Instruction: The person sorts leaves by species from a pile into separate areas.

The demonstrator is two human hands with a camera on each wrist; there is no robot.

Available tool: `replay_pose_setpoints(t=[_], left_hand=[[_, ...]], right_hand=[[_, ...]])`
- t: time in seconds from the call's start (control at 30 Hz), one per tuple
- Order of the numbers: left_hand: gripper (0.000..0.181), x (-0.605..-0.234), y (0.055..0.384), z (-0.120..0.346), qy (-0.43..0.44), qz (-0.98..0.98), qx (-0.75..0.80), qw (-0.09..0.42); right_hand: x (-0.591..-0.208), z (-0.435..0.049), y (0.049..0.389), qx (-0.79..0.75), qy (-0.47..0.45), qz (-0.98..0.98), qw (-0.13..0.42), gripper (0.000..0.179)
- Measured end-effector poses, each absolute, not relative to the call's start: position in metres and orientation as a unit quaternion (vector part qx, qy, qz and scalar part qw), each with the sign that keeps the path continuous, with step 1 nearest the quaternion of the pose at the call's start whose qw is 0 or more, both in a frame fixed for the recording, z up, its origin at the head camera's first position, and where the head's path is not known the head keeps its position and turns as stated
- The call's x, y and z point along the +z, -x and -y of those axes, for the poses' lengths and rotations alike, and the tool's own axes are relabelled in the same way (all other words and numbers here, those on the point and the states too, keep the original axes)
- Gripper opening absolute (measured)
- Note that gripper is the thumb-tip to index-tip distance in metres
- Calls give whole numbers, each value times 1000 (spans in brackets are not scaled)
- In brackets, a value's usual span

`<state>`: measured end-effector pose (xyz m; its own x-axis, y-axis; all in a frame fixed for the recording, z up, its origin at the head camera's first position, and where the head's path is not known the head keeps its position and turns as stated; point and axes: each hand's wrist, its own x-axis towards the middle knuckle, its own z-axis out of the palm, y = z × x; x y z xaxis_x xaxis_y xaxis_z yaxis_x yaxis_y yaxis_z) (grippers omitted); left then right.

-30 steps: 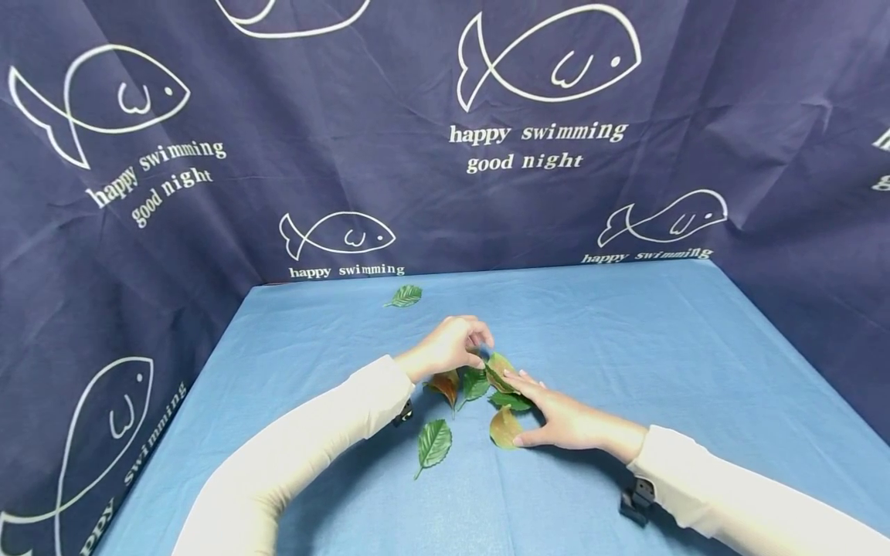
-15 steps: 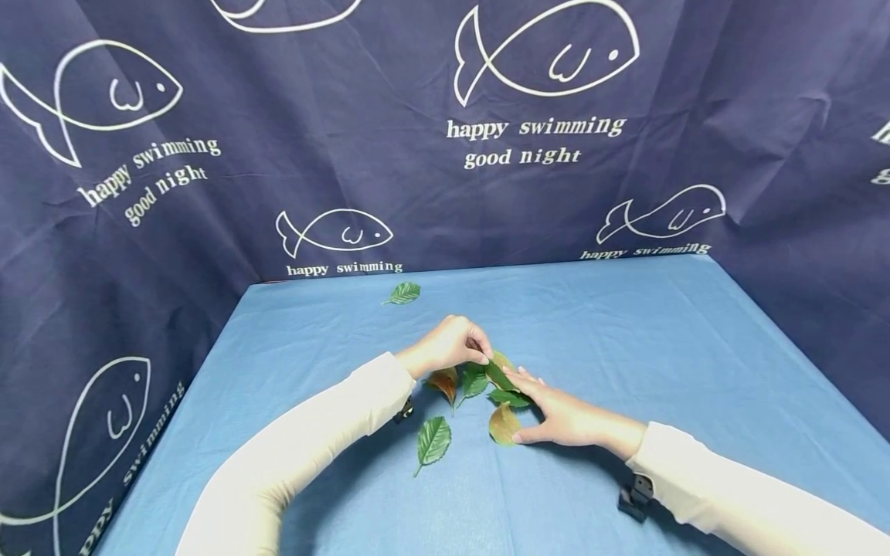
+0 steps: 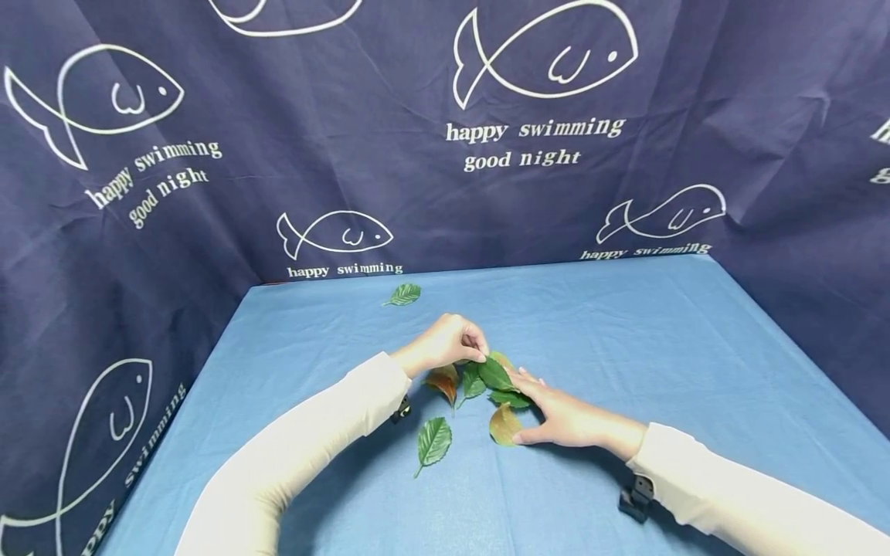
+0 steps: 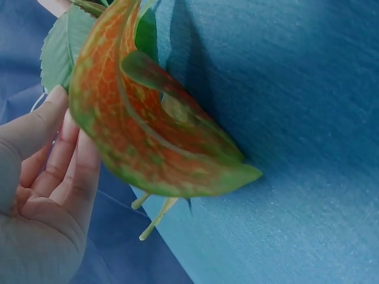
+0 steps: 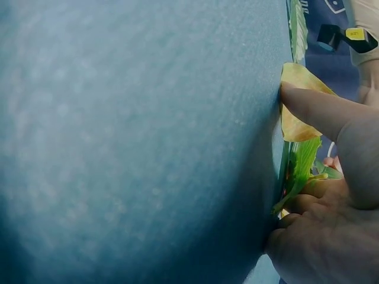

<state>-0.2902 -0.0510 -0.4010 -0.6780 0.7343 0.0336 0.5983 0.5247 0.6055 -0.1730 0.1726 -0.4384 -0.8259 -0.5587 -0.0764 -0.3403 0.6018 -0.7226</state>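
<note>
Blue cloth [image 3: 612, 332] underlies a green leaf [image 3: 494, 374] pinched by the left hand [image 3: 447, 340], while right of it the outstretched fingers of the right hand [image 3: 568, 418], if shifted, could knock it askew.

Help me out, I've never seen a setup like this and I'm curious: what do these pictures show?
There is no machine here, only a person's bare left hand and right hand in cream fabric sleeves. The wide picture comes from a camera worn on the head; the two close-ups come from one camera on each wrist.

A light-blue cloth covers the surface. On it lie a green toothed leaf towards the front, a second green leaf near the back edge, and a small cluster between. A curled orange-and-green leaf fills much of the left wrist view.

The left hand pinches the end of a dark green oval leaf. The right hand reaches over the cluster, its thumb touching a rounded yellow-brown leaf.
</note>
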Motion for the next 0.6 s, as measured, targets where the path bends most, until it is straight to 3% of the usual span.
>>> replay_pose_setpoints(t=[0.33, 0.6], left_hand=[[6, -398, 293, 58, -368, -861, 318, 145], [5, -387, 298, 65, -354, -865, 320, 155]], right_hand=[[-434, -170, 172, -352, 238, -891, 157, 91], [-432, -169, 172, -330, 245, -903, 129, 86]])
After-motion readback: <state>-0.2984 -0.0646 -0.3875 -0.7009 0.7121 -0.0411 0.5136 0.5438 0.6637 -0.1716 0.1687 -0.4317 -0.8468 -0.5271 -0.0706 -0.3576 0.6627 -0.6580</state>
